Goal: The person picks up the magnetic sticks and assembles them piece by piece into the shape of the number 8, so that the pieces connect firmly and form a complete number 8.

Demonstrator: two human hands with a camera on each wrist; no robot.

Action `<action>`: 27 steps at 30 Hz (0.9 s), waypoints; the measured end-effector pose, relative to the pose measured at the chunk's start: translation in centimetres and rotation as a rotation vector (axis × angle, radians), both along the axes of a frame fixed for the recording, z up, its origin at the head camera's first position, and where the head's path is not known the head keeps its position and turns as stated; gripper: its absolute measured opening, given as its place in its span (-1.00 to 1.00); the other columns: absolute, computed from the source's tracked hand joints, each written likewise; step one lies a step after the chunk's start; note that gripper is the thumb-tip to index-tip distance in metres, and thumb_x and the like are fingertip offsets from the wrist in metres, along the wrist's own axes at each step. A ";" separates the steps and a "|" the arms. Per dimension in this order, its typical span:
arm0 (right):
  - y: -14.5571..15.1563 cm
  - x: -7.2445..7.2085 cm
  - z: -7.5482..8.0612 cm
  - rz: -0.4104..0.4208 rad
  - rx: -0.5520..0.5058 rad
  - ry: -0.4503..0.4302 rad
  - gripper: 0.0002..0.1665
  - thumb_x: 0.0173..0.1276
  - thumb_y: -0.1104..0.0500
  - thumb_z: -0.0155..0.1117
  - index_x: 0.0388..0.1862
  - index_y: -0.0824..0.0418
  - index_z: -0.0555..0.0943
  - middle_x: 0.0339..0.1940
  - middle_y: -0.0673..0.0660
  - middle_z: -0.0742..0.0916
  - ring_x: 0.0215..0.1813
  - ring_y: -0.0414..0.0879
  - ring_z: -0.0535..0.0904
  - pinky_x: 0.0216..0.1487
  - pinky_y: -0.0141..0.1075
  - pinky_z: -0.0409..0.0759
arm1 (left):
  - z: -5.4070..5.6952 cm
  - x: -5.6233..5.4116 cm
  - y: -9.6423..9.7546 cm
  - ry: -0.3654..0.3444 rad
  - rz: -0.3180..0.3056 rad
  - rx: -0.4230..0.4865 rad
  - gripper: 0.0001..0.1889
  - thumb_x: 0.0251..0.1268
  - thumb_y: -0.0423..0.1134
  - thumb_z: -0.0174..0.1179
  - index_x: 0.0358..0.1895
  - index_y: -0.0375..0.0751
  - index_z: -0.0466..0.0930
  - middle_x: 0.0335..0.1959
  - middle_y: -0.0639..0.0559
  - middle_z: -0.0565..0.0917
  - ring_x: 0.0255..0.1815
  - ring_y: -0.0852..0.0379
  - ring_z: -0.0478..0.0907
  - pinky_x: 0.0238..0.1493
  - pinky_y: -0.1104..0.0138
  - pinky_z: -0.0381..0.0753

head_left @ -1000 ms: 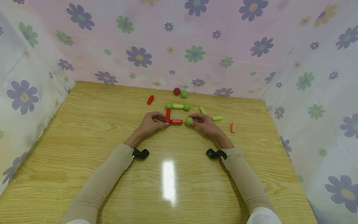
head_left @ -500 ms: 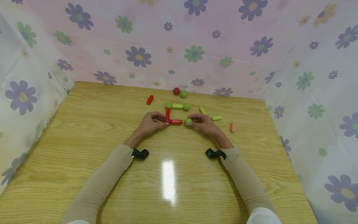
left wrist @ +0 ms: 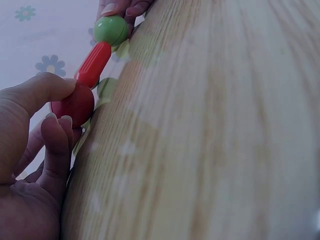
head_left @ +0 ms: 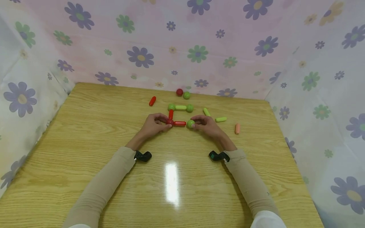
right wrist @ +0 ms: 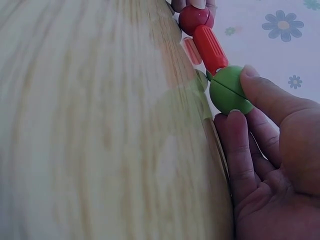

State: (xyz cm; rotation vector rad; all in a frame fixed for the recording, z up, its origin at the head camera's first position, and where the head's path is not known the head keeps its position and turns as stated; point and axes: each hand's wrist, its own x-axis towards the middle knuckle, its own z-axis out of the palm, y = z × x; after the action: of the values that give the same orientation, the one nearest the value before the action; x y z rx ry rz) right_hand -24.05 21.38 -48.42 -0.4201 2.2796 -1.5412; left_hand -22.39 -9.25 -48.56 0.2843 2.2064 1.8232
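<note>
My left hand [head_left: 154, 124] pinches a dark red ball [left wrist: 75, 106] between thumb and fingers. From that ball a red rod [head_left: 180, 123] runs right, and a second red rod [head_left: 171, 114] runs back to a green ball [head_left: 171, 107]. A light green rod [head_left: 181, 107] links this one to another green ball [head_left: 189, 108], forming a three-sided frame on the table. My right hand [head_left: 208, 124] pinches a loose-coloured green ball [right wrist: 230, 90], which sits right at the free end of the front red rod. Part of each held ball is hidden by fingers.
Behind the frame lie a red ball [head_left: 179, 92] and a green ball [head_left: 186, 95]. A red rod [head_left: 152, 101] rests at the back left. Right of the frame are two light green rods [head_left: 220, 119] and an orange rod [head_left: 237, 129]. Flowered cloth [head_left: 159, 60] walls the table.
My right hand has moved slightly left, bringing its green ball from a small gap up to the end of the red rod. My left hand keeps its grip on the red ball.
</note>
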 end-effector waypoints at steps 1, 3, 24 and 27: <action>0.0 0.0 0.0 0.000 -0.002 0.000 -0.59 0.49 0.23 0.30 0.26 0.29 0.56 0.11 0.20 0.67 0.06 -0.09 0.62 0.01 -0.37 0.59 | 0.0 0.0 0.0 -0.002 -0.001 0.000 -0.58 0.27 -0.24 0.45 0.12 -0.37 0.61 -0.02 -0.25 0.68 -0.40 0.07 0.58 -0.46 0.35 0.60; 0.0 0.0 0.0 -0.001 -0.003 0.000 -0.60 0.49 0.23 0.30 0.26 0.29 0.57 0.10 0.19 0.67 0.06 -0.09 0.61 0.01 -0.37 0.59 | 0.0 0.0 0.0 -0.003 0.000 -0.003 -0.58 0.27 -0.24 0.45 0.12 -0.36 0.61 -0.02 -0.24 0.68 -0.39 0.08 0.58 -0.45 0.36 0.60; -0.4 0.2 0.1 -0.018 -0.002 0.027 -0.61 0.45 0.21 0.35 0.20 0.28 0.60 0.08 0.18 0.68 0.01 -0.08 0.61 -0.06 -0.37 0.60 | -0.1 0.0 0.1 0.002 0.009 -0.010 -0.62 0.26 -0.21 0.46 0.07 -0.29 0.64 -0.05 -0.21 0.69 -0.45 0.14 0.56 -0.48 0.38 0.58; -0.2 0.3 0.1 -0.021 -0.002 0.027 -0.61 0.46 0.21 0.35 0.21 0.29 0.60 0.07 0.19 0.69 0.00 -0.10 0.62 -0.05 -0.37 0.60 | -0.1 -0.1 0.1 0.000 0.004 -0.008 -0.60 0.27 -0.22 0.45 0.10 -0.33 0.63 -0.02 -0.24 0.68 -0.45 0.13 0.55 -0.48 0.38 0.57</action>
State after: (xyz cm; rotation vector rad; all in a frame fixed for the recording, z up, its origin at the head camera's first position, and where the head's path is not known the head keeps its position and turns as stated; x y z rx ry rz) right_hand -23.76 21.15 -48.34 -0.4212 2.3096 -1.5572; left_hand -22.45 -9.16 -48.71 0.2792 2.2158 1.8154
